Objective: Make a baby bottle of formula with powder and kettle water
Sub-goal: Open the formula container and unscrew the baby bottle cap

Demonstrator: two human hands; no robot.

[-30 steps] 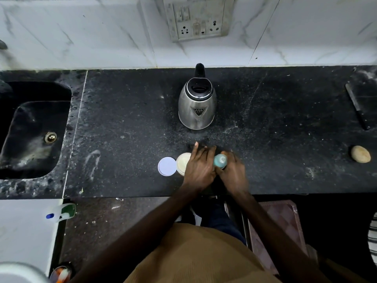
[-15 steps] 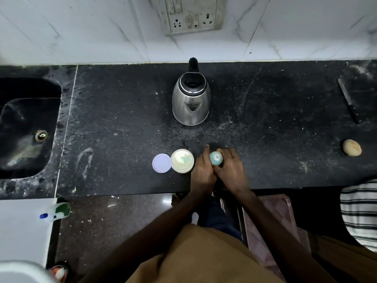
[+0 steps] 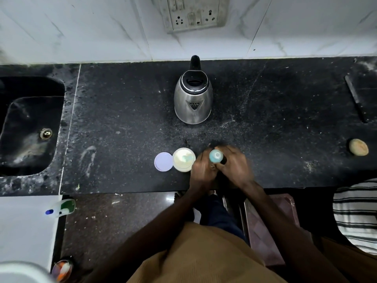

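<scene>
A baby bottle with a light blue top (image 3: 216, 156) stands near the counter's front edge, seen from above. My left hand (image 3: 203, 170) wraps its left side and my right hand (image 3: 234, 166) grips its top and right side; the bottle's body is hidden by them. Just to the left is an open tub of pale formula powder (image 3: 183, 159) with a scoop lying in it, and its lilac lid (image 3: 163, 161) lies flat beside it. A steel electric kettle (image 3: 192, 98) with a black lid stands further back, spout facing me.
A dark sink (image 3: 30, 127) lies at the left of the black stone counter (image 3: 122, 119). At far right are a knife (image 3: 356, 101) and a round tan object (image 3: 358, 147). A wall socket (image 3: 192, 14) sits above the kettle. Striped cloth (image 3: 357, 211) hangs below right.
My left hand has moved off the powder tub, which now shows fully, and onto the bottle. Both hands stay closed around the bottle, the right one blurred with motion.
</scene>
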